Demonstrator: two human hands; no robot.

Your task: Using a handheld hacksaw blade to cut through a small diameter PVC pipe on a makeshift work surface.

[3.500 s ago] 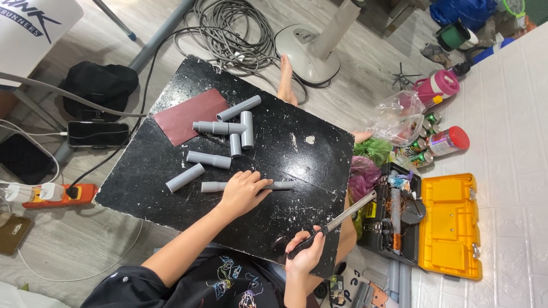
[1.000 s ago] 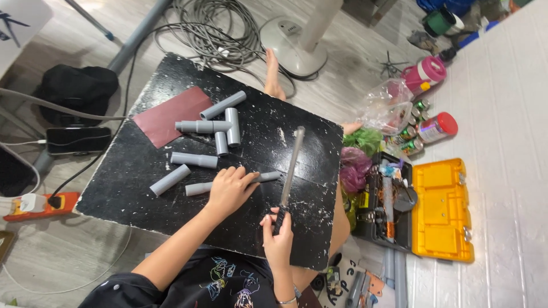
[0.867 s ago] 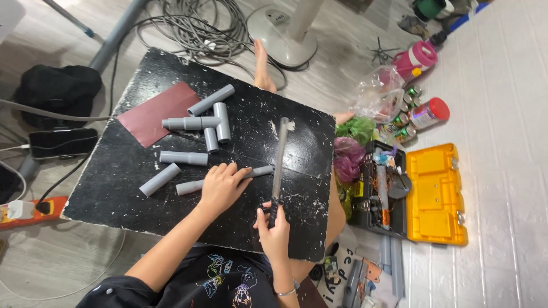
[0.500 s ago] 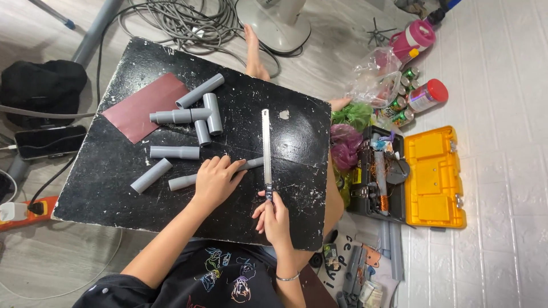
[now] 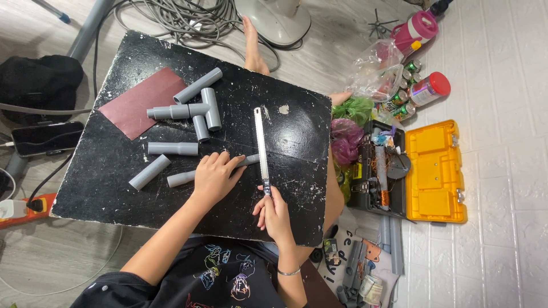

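Observation:
My left hand (image 5: pixel 214 178) presses down on a long grey plastic pipe (image 5: pixel 181 178) lying on a black speckled board (image 5: pixel 114 177). In my right hand (image 5: pixel 275 212) is the handle end of a slim metal saw blade (image 5: pixel 261 145), which lies across the pipe's right end, pointing away from me. Several more grey pipe pieces (image 5: pixel 193 111) lie farther back on the board, beside a dark red sheet of sandpaper (image 5: pixel 141 102).
An open yellow toolbox (image 5: pixel 435 171) with a black tray of tools (image 5: pixel 377 168) sits on the floor to the right, near cans and a pink bottle (image 5: pixel 414 31). A fan base (image 5: pixel 277 17) and grey cables (image 5: pixel 177 20) lie beyond the board. A phone (image 5: pixel 40 138) is left.
My right hand brought the saw blade in from the toolbox side and swung it onto the board, laying it across the pipe. My left hand stayed on the pipe.

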